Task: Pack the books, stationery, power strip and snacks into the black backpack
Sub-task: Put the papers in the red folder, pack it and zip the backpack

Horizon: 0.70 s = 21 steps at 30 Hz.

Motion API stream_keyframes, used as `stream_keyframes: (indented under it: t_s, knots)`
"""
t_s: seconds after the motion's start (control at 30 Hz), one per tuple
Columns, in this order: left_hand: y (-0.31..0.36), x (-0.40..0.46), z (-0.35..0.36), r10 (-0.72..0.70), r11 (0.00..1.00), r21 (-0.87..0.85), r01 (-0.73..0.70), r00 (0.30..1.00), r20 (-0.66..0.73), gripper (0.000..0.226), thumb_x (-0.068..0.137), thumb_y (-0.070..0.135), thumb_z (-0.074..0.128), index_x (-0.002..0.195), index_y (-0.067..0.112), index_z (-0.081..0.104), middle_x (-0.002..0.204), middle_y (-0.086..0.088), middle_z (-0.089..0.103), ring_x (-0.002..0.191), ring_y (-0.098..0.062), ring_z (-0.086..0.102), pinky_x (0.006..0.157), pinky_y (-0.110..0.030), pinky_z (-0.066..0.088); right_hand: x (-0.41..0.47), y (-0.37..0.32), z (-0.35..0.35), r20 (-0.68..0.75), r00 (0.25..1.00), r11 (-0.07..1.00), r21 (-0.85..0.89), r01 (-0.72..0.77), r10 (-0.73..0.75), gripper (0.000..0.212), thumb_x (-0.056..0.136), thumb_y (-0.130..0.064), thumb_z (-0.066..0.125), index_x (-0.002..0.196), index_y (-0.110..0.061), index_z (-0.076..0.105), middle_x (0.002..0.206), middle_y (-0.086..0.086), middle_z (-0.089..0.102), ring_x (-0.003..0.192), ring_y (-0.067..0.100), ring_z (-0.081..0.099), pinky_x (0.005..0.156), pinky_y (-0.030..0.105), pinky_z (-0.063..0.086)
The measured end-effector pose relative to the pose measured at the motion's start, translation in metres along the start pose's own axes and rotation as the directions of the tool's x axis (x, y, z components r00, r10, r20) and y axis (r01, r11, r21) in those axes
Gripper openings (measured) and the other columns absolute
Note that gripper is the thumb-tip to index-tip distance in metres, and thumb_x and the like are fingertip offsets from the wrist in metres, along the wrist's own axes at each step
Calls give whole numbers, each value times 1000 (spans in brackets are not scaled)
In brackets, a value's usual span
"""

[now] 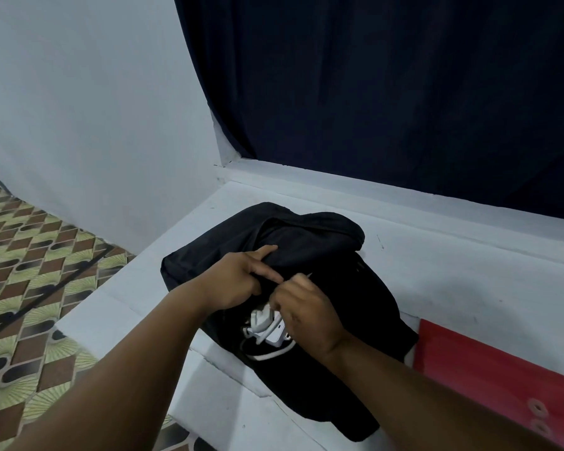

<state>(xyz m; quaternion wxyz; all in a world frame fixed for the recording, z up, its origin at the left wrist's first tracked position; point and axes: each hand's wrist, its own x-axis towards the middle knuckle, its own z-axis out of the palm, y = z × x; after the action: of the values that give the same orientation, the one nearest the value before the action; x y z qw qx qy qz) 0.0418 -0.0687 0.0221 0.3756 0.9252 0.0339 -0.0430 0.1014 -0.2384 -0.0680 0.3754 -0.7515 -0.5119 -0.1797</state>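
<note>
Lying flat at the middle of the frame on a white ledge (453, 268), the black backpack (310, 242) already holds the white power strip (267, 323), seen through its opening. Left hand (238, 278) pinches the fabric by the opening; right hand (306, 307) is curled there too, seemingly on the zipper. Books, stationery and snacks are out of sight, so probably packed; closing looks left. A red folder (489, 369) lies at lower right.

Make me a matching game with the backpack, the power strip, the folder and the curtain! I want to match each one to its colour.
Things:
1. backpack
2. power strip
3. folder
4. curtain

Colours:
A. red
B. dark blue
C. black
D. white

Pairs: 1-C, 2-D, 3-A, 4-B
</note>
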Motion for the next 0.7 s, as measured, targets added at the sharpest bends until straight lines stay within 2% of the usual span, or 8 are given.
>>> stream_keyframes:
  t_s: [0.1, 0.2, 0.33, 0.4, 0.43, 0.53, 0.63, 0.7]
  knots:
    - [-5, -1, 1, -11, 999, -51, 10, 1000, -20, 53, 82, -15, 58, 105, 27, 79, 159, 18, 32, 146, -1, 26, 88, 8, 28, -17, -4, 2, -118, 936, 936, 170, -309, 330, 4, 89, -13, 69, 88, -16, 71, 87, -7, 64, 77, 4, 61, 72, 18, 49]
    - [-5, 0, 3, -12, 998, -62, 10, 1000, -24, 51, 82, -15, 59, 105, 26, 80, 158, 19, 33, 145, 2, 26, 87, 9, 26, -28, -15, 2, 37, 817, 751, 371, -546, 576, 15, 90, -25, 70, 102, -18, 73, 100, -10, 66, 90, 3, 65, 78, 24, 54]
    - [-4, -2, 5, 34, 999, 38, -33, 999, -21, 47, 84, -4, 65, 108, 35, 78, 159, 21, 29, 146, 3, 25, 90, 9, 24, -36, -30, -12, 208, 690, 634, 279, -722, 694, 71, 64, -44, 88, 127, -27, 60, 114, -19, 54, 103, 1, 57, 92, 24, 52]
    - [-4, -3, 6, 71, 991, 115, -70, 997, -10, 42, 82, 10, 78, 111, 40, 75, 160, 23, 25, 146, 4, 24, 101, 2, 22, -38, -34, -17, 334, 588, 546, 219, -808, 736, 100, 50, -42, 95, 138, -23, 51, 119, -11, 52, 108, 7, 57, 95, 27, 51]
    - [-3, -4, 7, 72, 988, 139, -72, 997, 4, 42, 78, 18, 84, 112, 41, 75, 160, 24, 24, 145, 5, 24, 106, -4, 22, -39, -34, -16, 374, 567, 526, 215, -823, 734, 102, 48, -37, 97, 137, -19, 52, 118, -8, 53, 107, 10, 59, 94, 28, 52]
    - [-1, -4, 6, 55, 981, 182, -61, 998, 39, 53, 68, 32, 92, 116, 41, 73, 161, 24, 21, 145, 3, 24, 112, -17, 25, -36, -34, -10, 384, 620, 566, 256, -784, 685, 92, 49, -17, 98, 131, -21, 55, 116, -9, 54, 102, 7, 61, 91, 28, 54]
    - [0, -4, 5, 61, 982, 179, -65, 998, 31, 55, 67, 32, 93, 117, 41, 72, 162, 22, 20, 145, 2, 25, 110, -14, 25, -35, -33, -7, 392, 640, 537, 348, -768, 661, 92, 55, -8, 94, 130, -39, 49, 122, -19, 52, 100, -5, 56, 83, 10, 49]
    - [-2, -5, 5, 60, 982, 179, -65, 998, 35, 56, 67, 32, 93, 118, 41, 72, 162, 23, 20, 146, 2, 25, 110, -13, 26, -35, -34, -6, 396, 662, 545, 376, -750, 637, 87, 58, -7, 92, 121, -47, 47, 124, -21, 53, 102, -12, 53, 82, 8, 47]
